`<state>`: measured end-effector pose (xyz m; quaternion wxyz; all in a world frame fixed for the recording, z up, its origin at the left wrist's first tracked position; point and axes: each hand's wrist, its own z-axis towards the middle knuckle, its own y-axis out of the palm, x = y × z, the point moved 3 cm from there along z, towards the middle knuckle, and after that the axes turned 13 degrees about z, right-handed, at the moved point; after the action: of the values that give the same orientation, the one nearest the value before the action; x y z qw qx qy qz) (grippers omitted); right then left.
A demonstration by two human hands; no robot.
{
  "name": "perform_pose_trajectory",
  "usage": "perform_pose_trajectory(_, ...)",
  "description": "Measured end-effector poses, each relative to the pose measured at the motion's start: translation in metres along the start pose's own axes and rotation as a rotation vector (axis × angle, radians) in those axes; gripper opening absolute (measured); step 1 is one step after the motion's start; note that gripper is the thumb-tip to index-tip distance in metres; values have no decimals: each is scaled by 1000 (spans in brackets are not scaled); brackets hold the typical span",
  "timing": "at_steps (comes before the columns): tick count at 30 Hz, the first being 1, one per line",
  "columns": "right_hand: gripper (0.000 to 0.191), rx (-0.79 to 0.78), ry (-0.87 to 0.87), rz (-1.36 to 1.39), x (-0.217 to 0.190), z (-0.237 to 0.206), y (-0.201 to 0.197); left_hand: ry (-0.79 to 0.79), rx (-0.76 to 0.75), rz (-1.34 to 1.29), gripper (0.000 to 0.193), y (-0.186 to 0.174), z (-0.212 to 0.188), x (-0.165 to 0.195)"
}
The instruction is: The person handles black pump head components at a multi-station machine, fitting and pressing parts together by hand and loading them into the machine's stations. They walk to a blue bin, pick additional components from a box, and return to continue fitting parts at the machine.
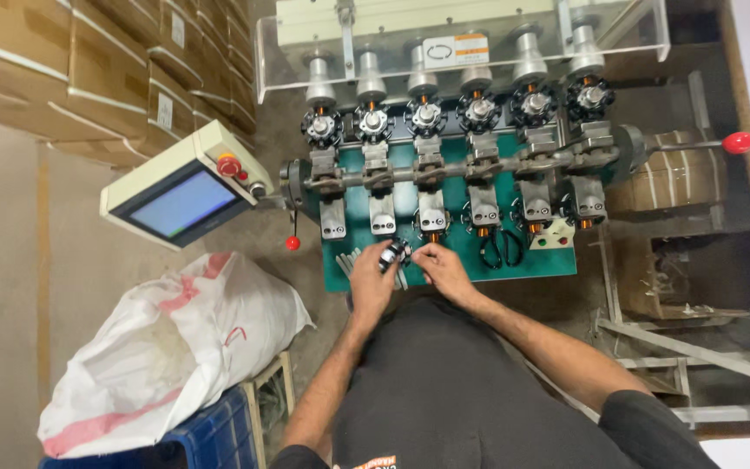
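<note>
A small black-and-silver part point(394, 254), round and shiny in places, sits just below the middle of the view, held over the near edge of a green machine bed point(353, 213). The left hand point(370, 282) has its fingers curled partway shut and pinches the part from its 8 o'clock side. The right hand point(444, 271) comes in from 4 o'clock, fingers bent and close together, fingertips touching or just beside the same part; whether it truly grips cannot be told.

Pale metal strips point(349, 260) lie on the bed at 9 o'clock from the part. At 12 o'clock stands a row of six winding stations point(453, 161): grey metal blocks, black toothed wheels with copper-coloured cores, and silvery spindles behind a clear plastic guard point(653, 30). A white rectangular label with an orange stripe point(456, 50) is stuck on the guard near its middle. A lever with a red ball knob point(738, 142) juts out at 2 o'clock.

At 9 o'clock a cream control box with a blue-lit screen point(182, 201) carries a red round button. Stacked brown cardboard cartons point(88, 69) with small white labels fill 10 o'clock. At 7 o'clock a crumpled white woven sack with red bands point(167, 347) rests on a blue plastic crate point(210, 439).
</note>
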<state>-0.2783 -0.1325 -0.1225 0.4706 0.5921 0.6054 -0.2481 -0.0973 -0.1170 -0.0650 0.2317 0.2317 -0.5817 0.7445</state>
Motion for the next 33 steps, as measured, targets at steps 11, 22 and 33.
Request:
perform_pose_trajectory(11,20,-334,-540,-494,-107,6,17,-551,-233,-934,25,13,-14,0)
perform_pose_trajectory(22,9,-192,-944,-937,-145,-24,64,-930,-225,-1345,54,-11,1,16)
perform_pose_trajectory(33,9,-74,-845,-510,-91,-51,47,-613,-75,-987,22,2,2,1)
